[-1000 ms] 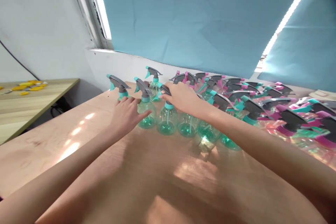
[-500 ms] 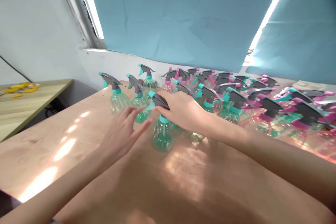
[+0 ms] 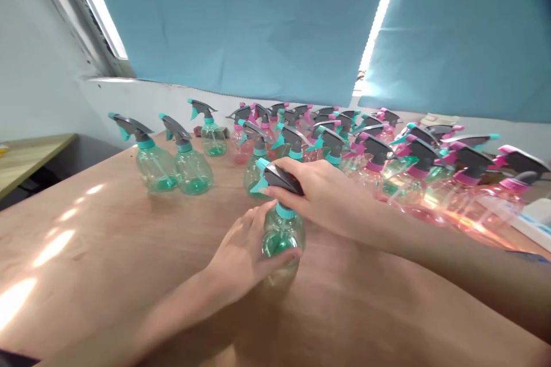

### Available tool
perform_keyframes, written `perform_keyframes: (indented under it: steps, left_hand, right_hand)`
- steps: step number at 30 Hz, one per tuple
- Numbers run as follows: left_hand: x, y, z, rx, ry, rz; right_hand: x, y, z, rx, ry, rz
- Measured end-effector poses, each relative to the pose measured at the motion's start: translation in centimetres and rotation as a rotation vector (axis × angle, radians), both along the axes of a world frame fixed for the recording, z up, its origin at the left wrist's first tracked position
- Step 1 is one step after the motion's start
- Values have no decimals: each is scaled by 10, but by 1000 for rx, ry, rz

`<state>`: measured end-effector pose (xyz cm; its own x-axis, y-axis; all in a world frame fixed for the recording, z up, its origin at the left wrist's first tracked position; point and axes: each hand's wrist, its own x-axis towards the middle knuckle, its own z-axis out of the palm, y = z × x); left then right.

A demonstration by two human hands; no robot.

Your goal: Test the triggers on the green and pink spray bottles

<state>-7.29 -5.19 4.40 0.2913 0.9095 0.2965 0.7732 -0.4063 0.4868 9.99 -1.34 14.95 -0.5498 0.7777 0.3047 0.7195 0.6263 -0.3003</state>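
Note:
A clear green spray bottle [image 3: 282,235] with a grey and turquoise trigger head is between my hands at the middle of the view. My right hand [image 3: 321,192] is wrapped round its trigger head from the right. Lower down, my left hand [image 3: 243,252] grips the bottle's body, its thumb across the front; the fingers behind the bottle are partly hidden. To the left stand two green spray bottles [image 3: 193,175] side by side. Another green spray bottle [image 3: 255,175] stands just behind the one I hold.
Many more spray bottles, pink [image 3: 495,200] and green, crowd the right and back of the wooden table [image 3: 107,258]. One green bottle [image 3: 214,139] stands near the wall. Blue blinds [image 3: 241,28] cover the window. A second table [image 3: 38,157] is at far left.
The held spray bottle has come nearer to me and off the row. My left hand, open beside it before, has closed on its body. The view has swung right.

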Motion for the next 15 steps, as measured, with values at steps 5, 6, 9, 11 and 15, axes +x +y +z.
perform_keyframes:
  steps: [5, 6, 9, 11, 15]
  left_hand:
    - [34, -3, 0, -45, -43, -48]
    - [40, -3, 0, -43, -54, -54]
    - [56, -4, 1, -44, -103, -104]
    - [66, -3, 2, -53, -134, -144]
    - [88, 1, 4, -67, -113, -234]
  right_hand:
    - [55, -5, -6, -174, 115, 129]
    - [65, -5, -9, -214, 141, 155]
    - [90, -6, -20, -287, 240, 234]
    - [99, -5, -29, -284, 314, 256]
    - [102, -6, -45, -272, 460, 201]
